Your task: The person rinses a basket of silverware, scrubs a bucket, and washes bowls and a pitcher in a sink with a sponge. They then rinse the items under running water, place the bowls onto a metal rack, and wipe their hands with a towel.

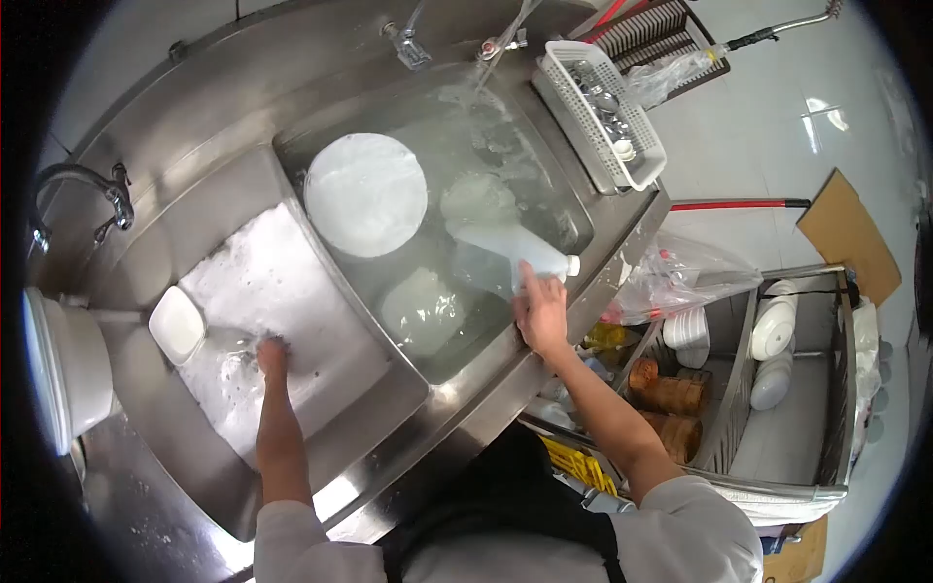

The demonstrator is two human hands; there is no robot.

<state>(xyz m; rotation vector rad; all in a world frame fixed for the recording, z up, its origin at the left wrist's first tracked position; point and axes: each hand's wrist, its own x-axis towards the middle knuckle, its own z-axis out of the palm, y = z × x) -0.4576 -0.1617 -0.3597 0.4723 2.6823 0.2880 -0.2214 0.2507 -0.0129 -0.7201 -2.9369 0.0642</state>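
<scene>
Now we stand at a double sink, washing up. Our left hand (271, 356) is plunged in the soapy left basin (292, 291), fingers under the foam, so we cannot tell whether it is clenched, loose or grasping anything. Just left of it a small white dish (177, 325) lies in the suds.

Our right hand (540, 311) reaches over the rim of the right basin (573, 209), index finger stretched out and touching the side of a white bottle (515, 251); the hand is loose, not closed round it. The bottle floats on its side just beyond the fingertips, cap to the right. Beyond it a large round plate (365, 194) rests in the clear water, and nearer us a bowl (423, 311) lies submerged. Water streams in from a tap (496, 44) at the far edge.

We judge the work partly done: clean bowls (775, 330) already stand in the rack to the right, while the plate, bowl, bottle and dish are still to come out.
</scene>
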